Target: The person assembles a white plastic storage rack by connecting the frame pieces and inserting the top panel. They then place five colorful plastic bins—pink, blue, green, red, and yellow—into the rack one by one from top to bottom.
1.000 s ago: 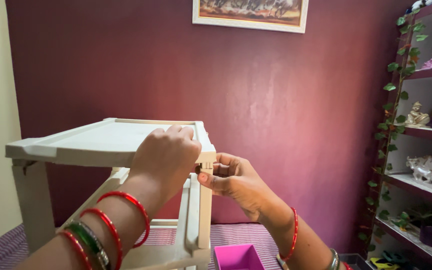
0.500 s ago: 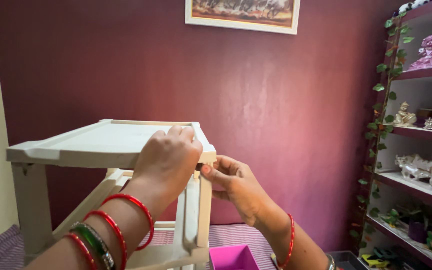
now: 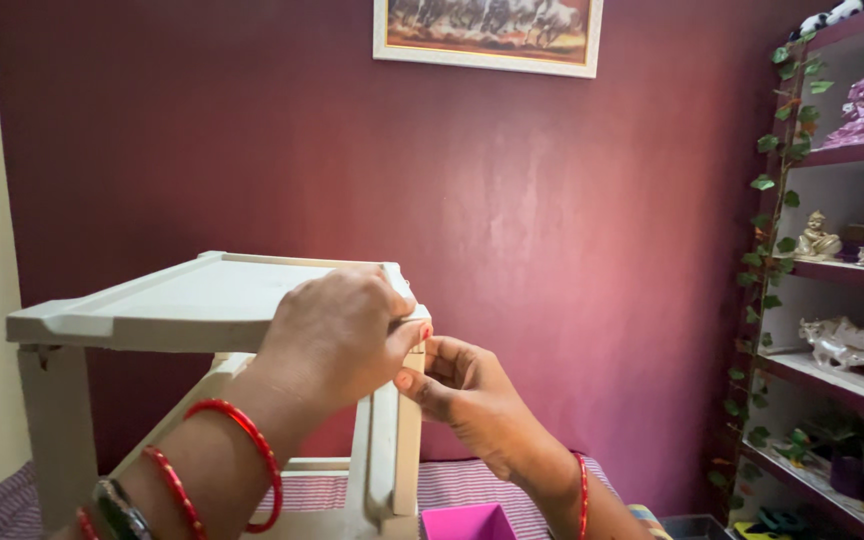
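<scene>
Left hand (image 3: 337, 335): grip closed over the front right corner of the cream plastic shelf rack (image 3: 167, 300), thumb on the top tray edge. Right hand (image 3: 467, 390): fingers pinched narrow on the rack's upright corner post (image 3: 407, 430), just below the tray. The rack stands on a striped purple bed cover (image 3: 472, 480), beside a pink plastic box (image 3: 467, 522)

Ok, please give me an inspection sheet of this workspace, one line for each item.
Surface: striped cloth under the rack.
Job's things: cream plastic rack, its top tray on upright posts.
Clutter: pink box at the rack's foot.
Grips: left hand pressing the tray's near corner; right hand pinching the corner post below it.
Cables: nothing seen.
Surroundings: maroon wall, framed picture, shelves with figurines and a leafy vine.
</scene>
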